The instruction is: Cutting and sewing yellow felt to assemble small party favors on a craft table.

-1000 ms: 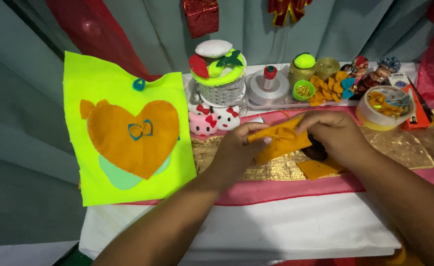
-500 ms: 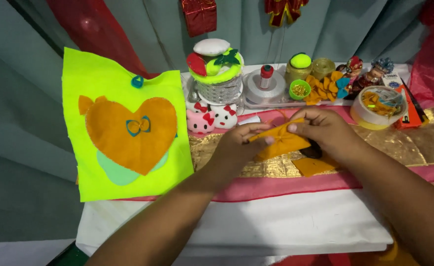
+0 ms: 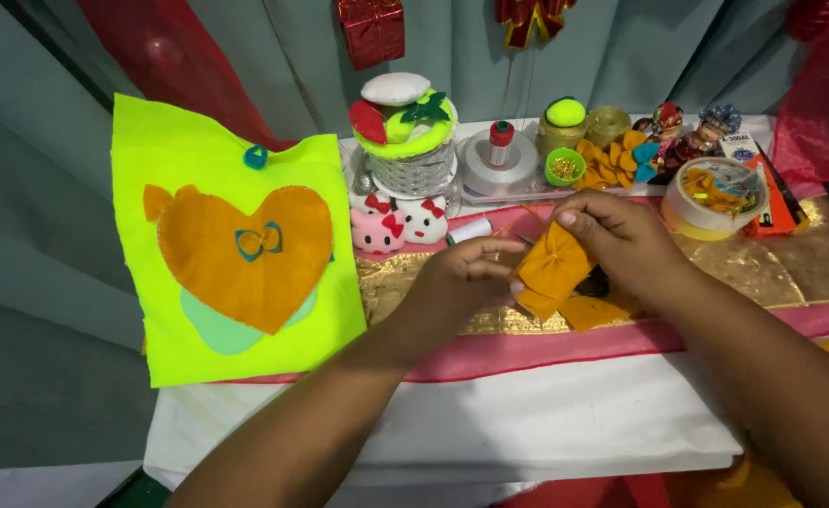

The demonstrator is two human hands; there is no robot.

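Note:
A gathered piece of orange felt (image 3: 552,266), pinched into a bow shape, sits between my two hands over the gold cloth (image 3: 790,268). My right hand (image 3: 621,240) grips it from above with thumb and fingers. Its left edge is pinched by my left hand (image 3: 461,282). A flat orange felt scrap (image 3: 593,312) lies just below on the cloth. A thin thread seems to run up from the bow, too fine to follow.
A neon-yellow felt sheet (image 3: 198,179) with an orange heart (image 3: 245,249) hangs at left. Behind are a decorated basket (image 3: 405,141), two small plush cat heads (image 3: 400,226), a ribbon spool (image 3: 499,160), small jars, felt flowers (image 3: 612,160) and a tape roll (image 3: 710,198).
The orange felt has turned from a flat strip held sideways into an upright gathered bow. Both hands have shifted slightly down the table.

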